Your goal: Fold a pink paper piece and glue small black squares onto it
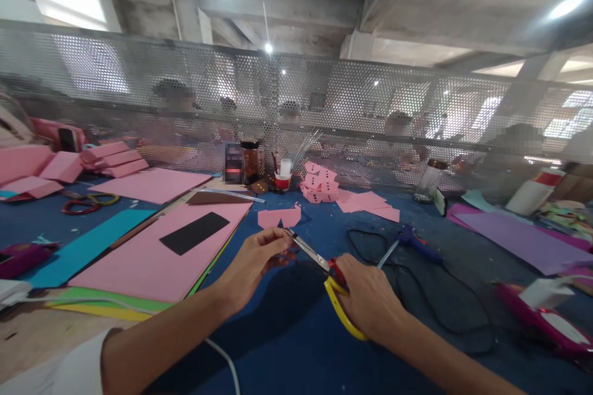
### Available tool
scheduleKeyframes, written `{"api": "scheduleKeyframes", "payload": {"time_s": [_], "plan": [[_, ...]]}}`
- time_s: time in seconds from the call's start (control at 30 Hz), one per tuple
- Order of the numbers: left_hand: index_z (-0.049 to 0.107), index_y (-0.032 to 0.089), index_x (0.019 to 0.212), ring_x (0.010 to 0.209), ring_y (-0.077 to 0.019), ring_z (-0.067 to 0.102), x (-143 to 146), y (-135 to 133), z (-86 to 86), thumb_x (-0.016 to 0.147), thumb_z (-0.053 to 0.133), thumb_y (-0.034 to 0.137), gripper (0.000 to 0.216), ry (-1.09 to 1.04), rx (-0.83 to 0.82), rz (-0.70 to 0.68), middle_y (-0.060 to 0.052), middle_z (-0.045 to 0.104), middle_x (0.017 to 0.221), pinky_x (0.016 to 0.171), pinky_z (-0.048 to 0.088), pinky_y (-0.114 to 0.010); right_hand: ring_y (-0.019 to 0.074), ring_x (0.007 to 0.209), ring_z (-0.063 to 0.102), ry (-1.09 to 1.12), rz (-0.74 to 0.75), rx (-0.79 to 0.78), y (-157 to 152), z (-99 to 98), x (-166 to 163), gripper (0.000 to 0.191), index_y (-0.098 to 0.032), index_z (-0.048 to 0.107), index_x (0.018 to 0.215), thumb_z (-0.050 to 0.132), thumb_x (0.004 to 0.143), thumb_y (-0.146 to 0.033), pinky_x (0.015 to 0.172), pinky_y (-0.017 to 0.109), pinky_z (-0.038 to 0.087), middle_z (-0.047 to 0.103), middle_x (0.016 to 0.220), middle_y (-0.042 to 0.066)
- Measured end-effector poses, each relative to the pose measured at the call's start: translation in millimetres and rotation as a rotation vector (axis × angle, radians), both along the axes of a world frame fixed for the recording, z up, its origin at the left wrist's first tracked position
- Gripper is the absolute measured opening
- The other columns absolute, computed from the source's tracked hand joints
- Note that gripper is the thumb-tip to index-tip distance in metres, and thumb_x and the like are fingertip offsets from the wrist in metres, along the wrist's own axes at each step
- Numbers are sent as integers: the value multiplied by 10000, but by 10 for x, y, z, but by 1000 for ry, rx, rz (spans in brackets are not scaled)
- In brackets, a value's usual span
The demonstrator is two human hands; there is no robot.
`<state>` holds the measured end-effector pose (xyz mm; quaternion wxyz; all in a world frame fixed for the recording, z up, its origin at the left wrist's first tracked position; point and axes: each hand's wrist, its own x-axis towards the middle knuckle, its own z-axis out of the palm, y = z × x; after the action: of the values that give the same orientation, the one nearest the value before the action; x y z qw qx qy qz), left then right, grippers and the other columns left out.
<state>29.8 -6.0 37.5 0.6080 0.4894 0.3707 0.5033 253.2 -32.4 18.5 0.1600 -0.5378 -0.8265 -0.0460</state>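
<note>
My right hand [370, 290] grips a pair of scissors [312, 253] with yellow and red handles, its blades pointing up and to the left. My left hand [259, 259] is closed in a pinch at the blade tips; whatever sits between its fingertips is too small or hidden to name. Just beyond the fingers lies a cut pink paper piece [279, 217] with a notch in its lower edge. To the left, a black paper rectangle [194, 233] rests on a large pink sheet [134, 265].
A blue glue gun [419, 244] with a looping black cord lies to the right. Pink pieces with black dots [319, 184] are stacked at the back, near a red and white cup [282, 179]. Purple sheets [523, 237] lie far right. A perforated metal screen [324, 92] bounds the table.
</note>
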Motion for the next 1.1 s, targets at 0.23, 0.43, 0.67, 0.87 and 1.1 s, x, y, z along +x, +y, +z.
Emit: {"api": "scheduleKeyframes", "payload": {"time_s": [0.23, 0.43, 0.67, 0.87, 1.1], "plan": [[664, 175, 776, 751, -148, 605, 15, -14, 22, 753, 678, 311, 138, -5, -12, 7, -32, 650, 851, 721, 469, -285, 136, 553, 530, -7, -16, 2, 8, 11, -3, 80, -207, 496, 774, 528, 823, -262, 514, 282, 126, 535, 666, -26], [663, 179, 761, 759, -155, 596, 21, -24, 40, 745, 683, 327, 150, 11, -12, 12, -31, 648, 848, 717, 468, -283, 133, 556, 525, 5, -11, -2, 6, 12, 0, 93, -206, 501, 777, 522, 835, -276, 520, 281, 133, 553, 685, -20], [641, 181, 742, 744, -145, 570, 6, -27, 59, 742, 668, 300, 122, 51, -20, 38, -21, 622, 828, 671, 436, -252, 144, 569, 547, 5, -34, -2, 22, -3, 15, 94, -207, 500, 773, 515, 838, -274, 523, 283, 137, 568, 677, -16], [645, 181, 714, 697, -130, 530, 7, -36, 61, 733, 671, 308, 130, 80, 6, 73, 1, 574, 744, 626, 409, -232, 152, 607, 572, 3, -29, -25, 25, -9, 28, 90, -200, 505, 766, 508, 838, -255, 536, 281, 168, 599, 712, -6], [649, 174, 732, 708, -126, 523, 0, -23, 78, 739, 677, 303, 133, 61, -6, 78, -8, 562, 776, 626, 411, -225, 148, 601, 570, -10, -18, -14, 44, -10, 20, 21, -211, 493, 817, 504, 827, -226, 524, 282, 159, 591, 776, -11]]}}
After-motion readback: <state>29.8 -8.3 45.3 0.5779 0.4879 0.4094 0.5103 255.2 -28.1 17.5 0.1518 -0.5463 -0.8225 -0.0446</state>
